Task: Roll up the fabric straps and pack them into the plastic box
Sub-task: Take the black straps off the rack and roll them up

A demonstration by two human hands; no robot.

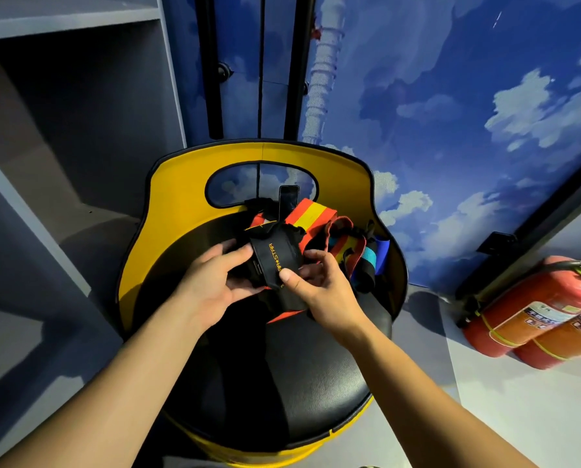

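Black round seat of a yellow chair, sky-painted wall behind, grey shelves at left, two red fire extinguishers on the floor at right, one black strap above the seat, left hand and right hand each in closed grip on it, heap of coloured straps just behind.

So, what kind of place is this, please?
Probably an indoor gym or activity room, though I cannot be sure. A wall painted with sky and clouds, grey shelving, two fire extinguishers on the floor, and sports straps on a yellow chair suggest it.
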